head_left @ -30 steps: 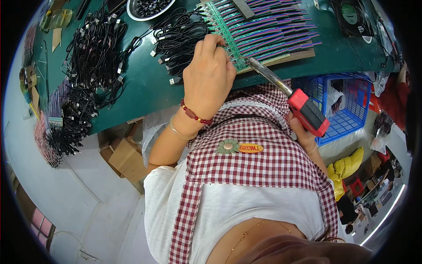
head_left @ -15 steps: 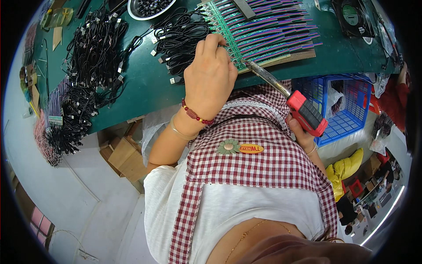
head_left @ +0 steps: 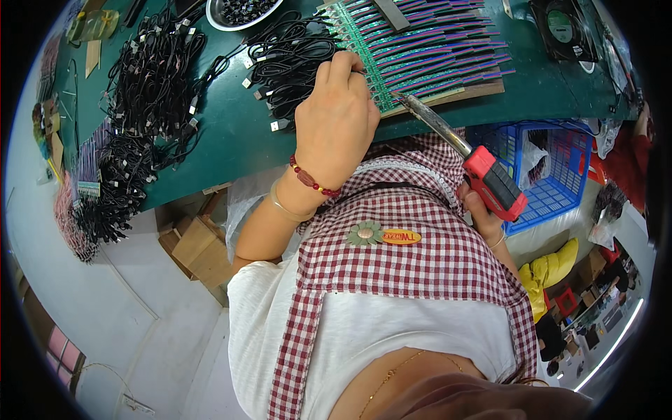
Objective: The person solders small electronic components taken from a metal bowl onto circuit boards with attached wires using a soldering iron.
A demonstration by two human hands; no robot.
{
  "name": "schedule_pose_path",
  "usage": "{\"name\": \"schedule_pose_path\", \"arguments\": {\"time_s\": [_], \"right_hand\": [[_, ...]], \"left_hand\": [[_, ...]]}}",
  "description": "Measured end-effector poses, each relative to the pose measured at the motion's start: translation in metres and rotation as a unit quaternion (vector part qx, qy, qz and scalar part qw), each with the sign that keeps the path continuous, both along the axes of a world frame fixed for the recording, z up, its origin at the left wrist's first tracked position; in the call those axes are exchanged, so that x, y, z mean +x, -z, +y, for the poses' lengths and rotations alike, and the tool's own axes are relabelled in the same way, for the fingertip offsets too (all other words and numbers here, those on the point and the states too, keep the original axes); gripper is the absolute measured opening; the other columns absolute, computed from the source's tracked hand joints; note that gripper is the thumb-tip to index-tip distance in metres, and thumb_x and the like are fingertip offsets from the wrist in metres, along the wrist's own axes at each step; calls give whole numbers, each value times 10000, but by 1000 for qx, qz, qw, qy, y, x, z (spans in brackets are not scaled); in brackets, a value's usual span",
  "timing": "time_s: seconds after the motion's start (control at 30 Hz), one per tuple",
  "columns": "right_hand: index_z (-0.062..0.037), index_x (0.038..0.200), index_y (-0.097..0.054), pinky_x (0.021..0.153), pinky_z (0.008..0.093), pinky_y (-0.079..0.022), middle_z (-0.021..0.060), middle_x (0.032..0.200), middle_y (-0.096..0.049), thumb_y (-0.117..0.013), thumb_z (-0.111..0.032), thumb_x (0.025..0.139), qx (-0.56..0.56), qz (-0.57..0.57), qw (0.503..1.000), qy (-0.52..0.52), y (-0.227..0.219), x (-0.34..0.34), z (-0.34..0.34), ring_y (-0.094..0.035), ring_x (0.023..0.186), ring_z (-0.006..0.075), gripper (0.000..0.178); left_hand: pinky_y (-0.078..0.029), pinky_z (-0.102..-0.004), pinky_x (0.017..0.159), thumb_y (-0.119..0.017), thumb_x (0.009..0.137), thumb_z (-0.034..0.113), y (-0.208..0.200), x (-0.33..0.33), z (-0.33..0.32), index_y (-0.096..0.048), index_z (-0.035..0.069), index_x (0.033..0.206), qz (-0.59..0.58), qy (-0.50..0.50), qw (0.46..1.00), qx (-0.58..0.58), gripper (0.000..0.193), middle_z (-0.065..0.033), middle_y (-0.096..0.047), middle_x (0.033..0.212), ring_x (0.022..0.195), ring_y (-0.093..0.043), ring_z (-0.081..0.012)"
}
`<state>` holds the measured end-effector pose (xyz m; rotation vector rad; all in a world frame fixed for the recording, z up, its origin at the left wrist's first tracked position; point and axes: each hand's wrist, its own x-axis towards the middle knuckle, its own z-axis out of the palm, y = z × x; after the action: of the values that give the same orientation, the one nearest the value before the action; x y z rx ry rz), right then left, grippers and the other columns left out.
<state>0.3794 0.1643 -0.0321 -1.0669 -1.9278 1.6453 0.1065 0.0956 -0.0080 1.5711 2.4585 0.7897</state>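
Note:
My right hand [head_left: 483,213] is closed round the red and black handle of a soldering iron [head_left: 439,126]. The iron's metal tip points up and left, close to the near edge of a row of green circuit boards [head_left: 360,52]. Blue, pink and black wires fan out rightward from these boards. My left hand [head_left: 334,112] bends over the boards' left side, fingers curled together in a pinch; its fingertips and whatever they grip are hidden. Black USB cables [head_left: 294,52] run from the boards to the left, beside that hand.
A dark metal bar [head_left: 390,14] lies across the wires. On the green table [head_left: 210,157] are a big heap of black cables [head_left: 150,84], a metal bowl [head_left: 241,24] of small black parts and a black fan [head_left: 560,28]. A blue crate [head_left: 553,175] stands below, at right.
The soldering iron has shifted slightly right, its tip a little farther from my left hand. My left hand stays in nearly the same place, still pinched.

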Motion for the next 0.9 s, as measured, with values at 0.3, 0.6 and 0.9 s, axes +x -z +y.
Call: {"name": "schedule_pose_path", "arguments": {"time_s": [0.3, 0.6, 0.9], "right_hand": [[30, 1137, -470, 529, 254, -366, 62, 676, -509, -572, -220, 837, -25, 51, 998, 9, 4, -11, -1, -421, 536, 103, 404], [26, 1105, -445, 467, 239, -344, 50, 635, -470, -542, -236, 848, -54, 165, 982, 78, -6, -42, 10, -381, 481, 86, 380], [36, 1078, -440, 455, 226, -357, 63, 637, -483, -521, -208, 848, -59, 220, 972, 66, -12, -59, 24, -392, 464, 83, 345]], "left_hand": [[-481, -327, 620, -617, 674, 18, -7, 0, -6, -554, 33, 749, 8, -2, 1000, -14, 99, -53, -521, 1018, 861, -542, -222], [-420, -388, 757, -627, 734, 66, -12, -72, -74, -571, 44, 852, 166, -218, 960, -51, 133, -115, -531, 989, 915, -518, -297], [-436, -337, 650, -566, 772, 18, 16, -106, -138, -544, 15, 791, -19, -190, 982, 5, 29, -108, -538, 855, 784, -522, -289]]}}
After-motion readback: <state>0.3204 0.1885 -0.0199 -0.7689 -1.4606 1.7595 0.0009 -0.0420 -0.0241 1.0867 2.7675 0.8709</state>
